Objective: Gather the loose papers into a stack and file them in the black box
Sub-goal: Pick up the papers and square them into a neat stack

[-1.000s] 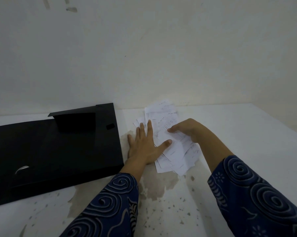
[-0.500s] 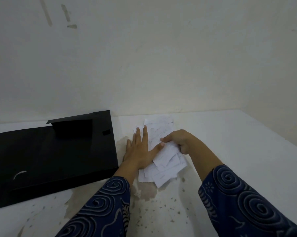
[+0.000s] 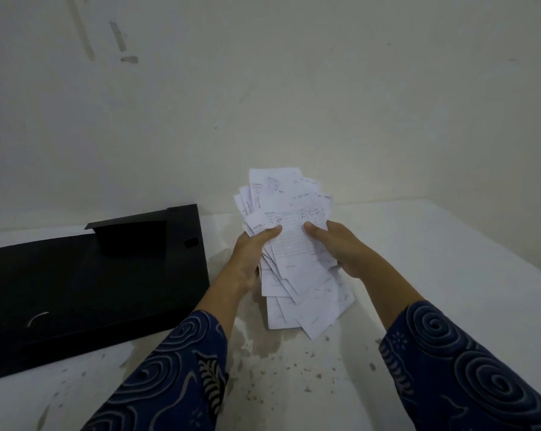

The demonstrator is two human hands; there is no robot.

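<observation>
A ragged bundle of white papers (image 3: 294, 253), several sheets fanned out with handwriting on them, is held up off the table between both hands. My left hand (image 3: 250, 256) grips its left edge, thumb on top. My right hand (image 3: 337, 247) grips the right edge, thumb pressed on the front sheet. The lower sheets hang down unevenly toward the table. The black box (image 3: 92, 281) lies flat and open at the left, its flap raised at the back, just left of my left hand.
The white table (image 3: 449, 259) is stained and speckled near its front. A pale wall (image 3: 263, 88) rises right behind it. The table's right edge slants away at the far right.
The papers lay flat on the table under both hands; now both hands have closed on them and lifted the bundle up, tilted toward me.
</observation>
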